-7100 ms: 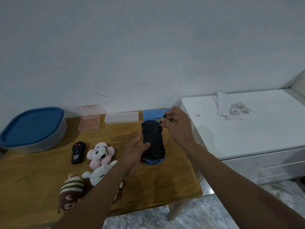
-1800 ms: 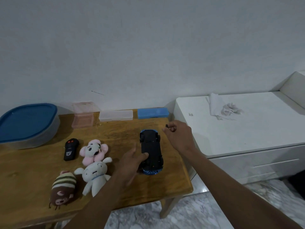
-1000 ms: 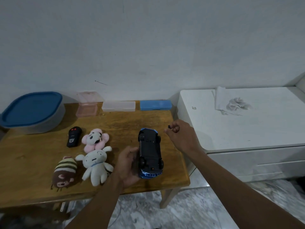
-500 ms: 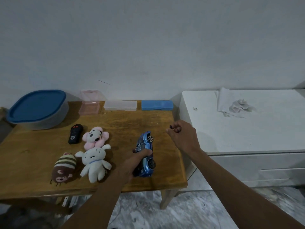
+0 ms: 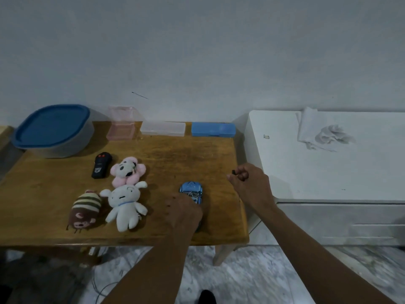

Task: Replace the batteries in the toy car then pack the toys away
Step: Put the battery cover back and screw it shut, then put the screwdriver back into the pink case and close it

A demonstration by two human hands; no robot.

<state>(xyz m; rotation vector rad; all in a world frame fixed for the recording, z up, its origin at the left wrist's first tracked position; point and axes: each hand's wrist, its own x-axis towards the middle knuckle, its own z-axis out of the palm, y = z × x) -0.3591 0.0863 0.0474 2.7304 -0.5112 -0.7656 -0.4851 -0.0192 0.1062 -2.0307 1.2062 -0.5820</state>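
Note:
The blue toy car [image 5: 192,190] stands wheels-down on the wooden table [image 5: 188,154], near its right front. My left hand [image 5: 183,210] lies over the car's rear half and grips it, so only the front end shows. My right hand [image 5: 249,186] hovers closed at the table's right edge, pinching a small dark tool [image 5: 233,172] whose tip pokes out from the fingers. A black remote control [image 5: 101,165] lies left of centre. Beside it sit three plush toys: a pink one [image 5: 128,172], a white one [image 5: 126,205] and a brown striped one [image 5: 84,210].
A grey tub with a blue lid [image 5: 52,130] stands at the back left. Along the wall sit a pink box [image 5: 121,126], a clear case [image 5: 162,128] and a blue case [image 5: 213,129]. A white cabinet [image 5: 328,172] with a crumpled cloth [image 5: 322,133] adjoins the table's right side.
My left hand has turned the car from upside down, through its side, onto its wheels and now rests on top of it. My right hand stays closed on the small tool.

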